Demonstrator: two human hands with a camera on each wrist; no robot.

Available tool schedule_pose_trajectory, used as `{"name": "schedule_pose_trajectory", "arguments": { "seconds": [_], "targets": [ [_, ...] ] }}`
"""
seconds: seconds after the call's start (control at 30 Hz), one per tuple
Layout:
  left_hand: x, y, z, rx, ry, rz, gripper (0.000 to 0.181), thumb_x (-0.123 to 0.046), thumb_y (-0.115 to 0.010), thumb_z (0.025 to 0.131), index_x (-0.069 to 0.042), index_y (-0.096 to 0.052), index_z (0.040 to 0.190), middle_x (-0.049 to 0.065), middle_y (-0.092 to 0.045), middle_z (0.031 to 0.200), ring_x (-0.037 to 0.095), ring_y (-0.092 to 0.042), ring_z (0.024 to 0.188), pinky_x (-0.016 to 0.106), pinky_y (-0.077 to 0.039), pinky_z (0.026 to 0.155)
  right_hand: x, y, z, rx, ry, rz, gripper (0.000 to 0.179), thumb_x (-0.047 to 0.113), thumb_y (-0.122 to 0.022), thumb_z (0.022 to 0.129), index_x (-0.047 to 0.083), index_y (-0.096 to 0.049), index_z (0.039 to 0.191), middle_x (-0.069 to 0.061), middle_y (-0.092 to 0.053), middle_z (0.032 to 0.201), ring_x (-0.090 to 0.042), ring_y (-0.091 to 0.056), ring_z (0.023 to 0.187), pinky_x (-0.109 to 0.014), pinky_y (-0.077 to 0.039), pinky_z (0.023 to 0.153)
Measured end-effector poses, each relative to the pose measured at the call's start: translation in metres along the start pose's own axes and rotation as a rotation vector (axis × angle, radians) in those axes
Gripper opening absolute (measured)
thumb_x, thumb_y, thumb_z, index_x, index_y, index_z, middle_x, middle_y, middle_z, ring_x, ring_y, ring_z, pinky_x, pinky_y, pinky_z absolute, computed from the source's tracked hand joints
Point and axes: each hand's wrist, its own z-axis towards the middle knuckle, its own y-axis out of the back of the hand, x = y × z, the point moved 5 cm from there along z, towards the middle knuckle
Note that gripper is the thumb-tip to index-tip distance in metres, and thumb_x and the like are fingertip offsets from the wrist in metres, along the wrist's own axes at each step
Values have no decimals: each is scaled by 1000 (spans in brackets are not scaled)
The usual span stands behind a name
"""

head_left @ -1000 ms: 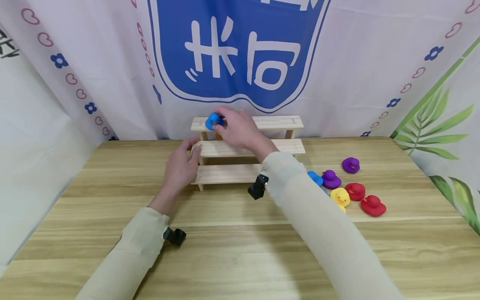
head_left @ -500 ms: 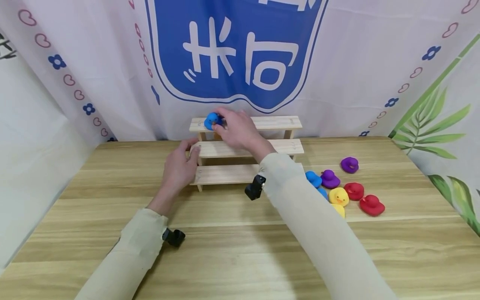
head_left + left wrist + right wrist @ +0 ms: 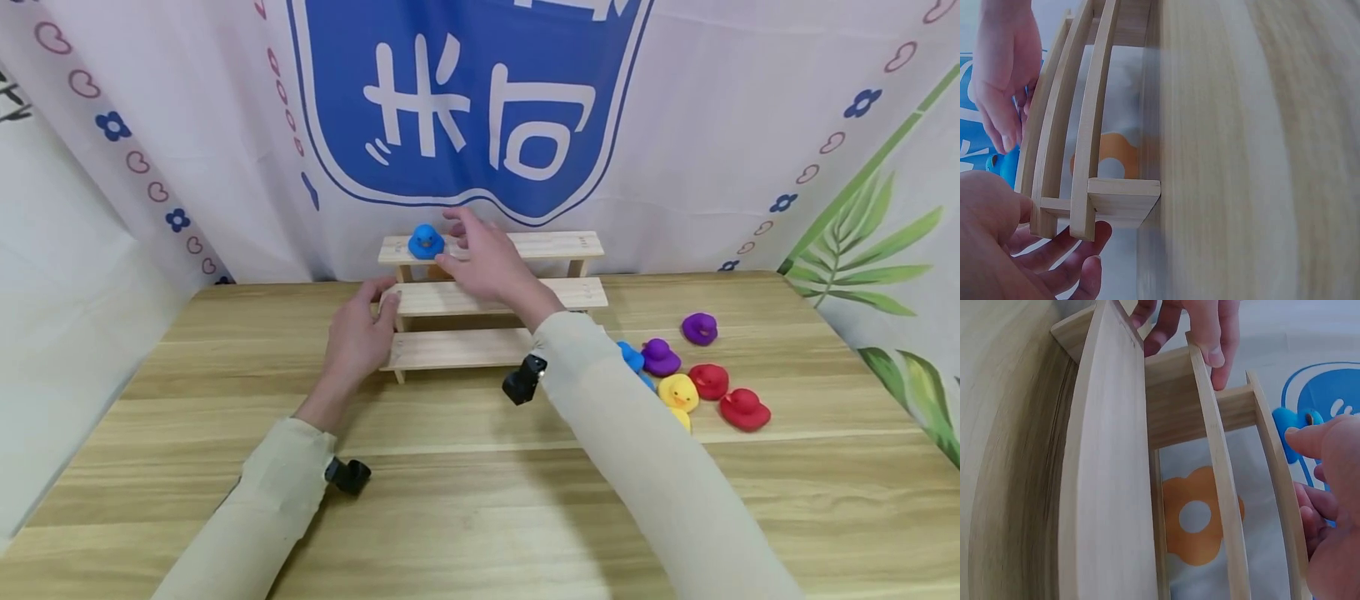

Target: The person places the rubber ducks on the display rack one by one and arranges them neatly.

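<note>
A blue rubber duck (image 3: 427,242) sits upright at the left end of the top step of a three-tier wooden stand (image 3: 457,348). Beside it is my right hand (image 3: 487,260), thumb and fingers spread apart and holding nothing. The right wrist view has the thumb tip close to the duck (image 3: 1287,439). At the stand's left end, my left hand (image 3: 362,332) grips the middle step, its thumb and fingers on either side of the wood, as the left wrist view shows.
Right of the stand, several rubber ducks lie on the wooden table (image 3: 465,517): purple (image 3: 700,329), red (image 3: 745,410), yellow (image 3: 678,392) and blue ones, some partly behind the right sleeve (image 3: 637,433). A printed white curtain (image 3: 697,167) hangs behind the stand.
My right hand has let go of the blue duck, its fingers spreading and shifting slightly right. The duck stays on the top step. My left hand keeps its place.
</note>
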Motion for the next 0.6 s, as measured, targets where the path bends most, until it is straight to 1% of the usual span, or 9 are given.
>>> {"name": "schedule_pose_trajectory", "arguments": {
  "seconds": [0.1,0.2,0.27,0.37,0.47,0.5,0.6],
  "targets": [
    [0,-1,1,-6,-7,-4,48,-35,-42,115,-15,-49,157,18,-59,150,26,-54,73,40,-46,79,-7,6,-5,-13,18,47,65,33,-66,106,22,-37,163,-4,-55,158,-22,-56,141,-42,-47,119],
    [1,0,1,-12,-14,-15,47,-35,-43,114,-15,-50,156,17,-60,150,22,-50,64,38,-45,73,-13,12,-9,-31,38,75,62,32,-67,105,20,-41,161,-5,-58,154,-22,-57,137,-40,-48,117],
    [1,1,1,-14,-21,-17,47,-35,-43,114,-14,-51,156,18,-60,150,20,-50,63,37,-44,74,-18,16,-13,-42,52,86,60,31,-67,105,18,-44,159,-5,-59,152,-22,-58,134,-40,-48,116],
    [1,2,0,-9,-23,-24,47,-35,-44,114,-14,-51,156,18,-61,148,19,-50,61,37,-45,71,-24,22,-19,-48,64,85,58,29,-67,105,16,-46,157,-6,-61,150,-22,-59,132,-41,-49,114],
    [2,2,0,-5,-21,-28,46,-34,-44,114,-14,-52,155,18,-61,147,18,-50,60,37,-46,67,-30,29,-27,-61,72,91,59,28,-67,105,16,-44,158,-7,-60,150,-22,-60,129,-42,-50,113],
    [2,1,1,-2,-17,-33,46,-34,-45,114,-15,-52,155,18,-61,147,17,-50,58,37,-46,64,-31,32,-30,-63,75,98,60,27,-67,105,15,-43,159,-8,-60,151,-22,-61,128,-42,-50,113],
    [3,2,1,1,-12,-37,47,-34,-46,114,-15,-51,156,18,-60,148,16,-49,56,35,-47,61,-36,40,-40,-78,80,128,62,26,-68,104,17,-41,159,-8,-59,152,-22,-62,126,-42,-52,113]
  ]
}}
